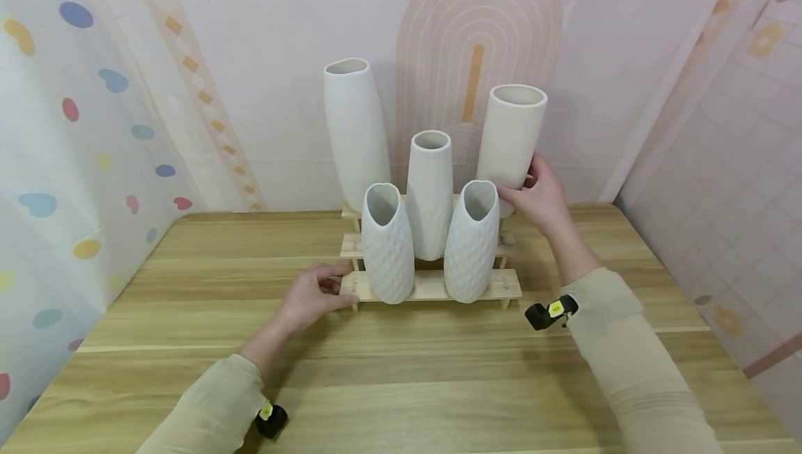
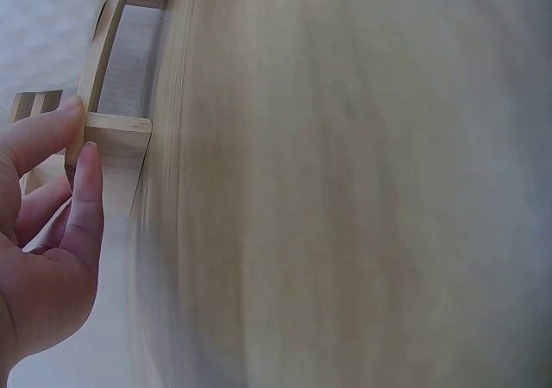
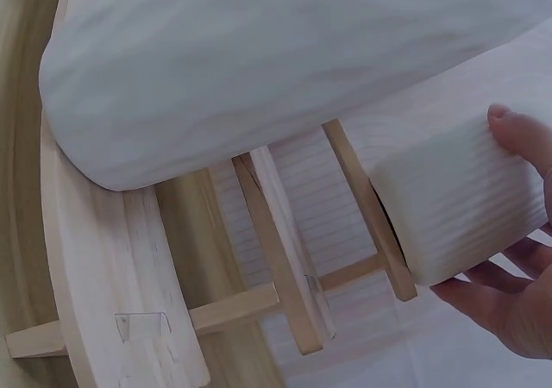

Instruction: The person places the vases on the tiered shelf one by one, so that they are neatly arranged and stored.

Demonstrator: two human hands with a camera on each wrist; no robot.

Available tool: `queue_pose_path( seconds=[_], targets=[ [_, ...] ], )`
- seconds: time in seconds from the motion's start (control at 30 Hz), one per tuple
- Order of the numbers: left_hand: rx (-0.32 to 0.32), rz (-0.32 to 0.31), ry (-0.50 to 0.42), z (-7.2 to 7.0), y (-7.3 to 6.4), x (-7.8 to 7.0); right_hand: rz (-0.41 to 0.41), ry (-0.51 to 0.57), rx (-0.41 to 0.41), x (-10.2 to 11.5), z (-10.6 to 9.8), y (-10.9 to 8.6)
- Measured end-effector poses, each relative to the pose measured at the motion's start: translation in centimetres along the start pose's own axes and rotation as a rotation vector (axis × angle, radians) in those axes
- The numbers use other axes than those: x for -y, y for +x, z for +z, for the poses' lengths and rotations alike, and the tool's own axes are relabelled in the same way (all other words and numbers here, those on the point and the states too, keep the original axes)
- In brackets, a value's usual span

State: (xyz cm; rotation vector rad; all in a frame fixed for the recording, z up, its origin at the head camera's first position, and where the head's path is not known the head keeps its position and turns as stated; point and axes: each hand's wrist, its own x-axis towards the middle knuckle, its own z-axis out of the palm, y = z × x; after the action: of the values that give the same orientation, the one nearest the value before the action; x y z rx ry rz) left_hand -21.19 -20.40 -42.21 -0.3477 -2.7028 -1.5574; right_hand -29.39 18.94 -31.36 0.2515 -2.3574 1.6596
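A three-tiered wooden stand (image 1: 429,285) holds several white vases. My left hand (image 1: 311,296) pinches the left end of its lowest board, thumb and fingertips at the corner in the left wrist view. My right hand (image 1: 540,198) grips the lower part of a ribbed cylindrical vase (image 1: 510,137) at the back right. In the right wrist view that vase's base sits at the top board, fingers curled round it. A tall smooth vase (image 1: 356,137) stands back left, a slimmer vase (image 1: 429,196) in the middle. Two dimpled vases, left (image 1: 388,259) and right (image 1: 472,252), stand on the lowest board.
The stand rests on a wood-grain table (image 1: 401,384) near its back edge. Behind it hangs a pale curtain (image 1: 282,36) with a printed arch; a spotted cloth (image 1: 81,127) lines the left side. Black wrist devices are worn on both sleeves.
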Motion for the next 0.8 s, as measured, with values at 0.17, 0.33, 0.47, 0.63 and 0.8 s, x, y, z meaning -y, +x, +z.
queue_pose_path(
  seconds=[0.17, 0.33, 0.47, 0.63, 0.8],
  targets=[
    [0.000, -0.011, -0.009, -0.13, -0.13, -0.09, 0.001, 0.005, 0.007, 0.01, 0.65, 0.57],
    [-0.003, -0.008, -0.012, -0.07, -0.15, -0.05, 0.007, -0.021, 0.003, 0.04, 1.01, 1.00],
    [-0.001, -0.004, -0.021, 0.03, -0.13, -0.18, 0.016, -0.025, 0.003, 0.16, 1.07, 1.10],
    [0.000, -0.003, -0.020, 0.06, -0.04, -0.20, 0.017, -0.021, 0.001, 0.01, 1.08, 1.02],
    [-0.005, -0.001, 0.023, 0.04, -0.01, -0.13, -0.003, -0.016, 0.020, -0.31, 1.08, 0.68]
  ],
)
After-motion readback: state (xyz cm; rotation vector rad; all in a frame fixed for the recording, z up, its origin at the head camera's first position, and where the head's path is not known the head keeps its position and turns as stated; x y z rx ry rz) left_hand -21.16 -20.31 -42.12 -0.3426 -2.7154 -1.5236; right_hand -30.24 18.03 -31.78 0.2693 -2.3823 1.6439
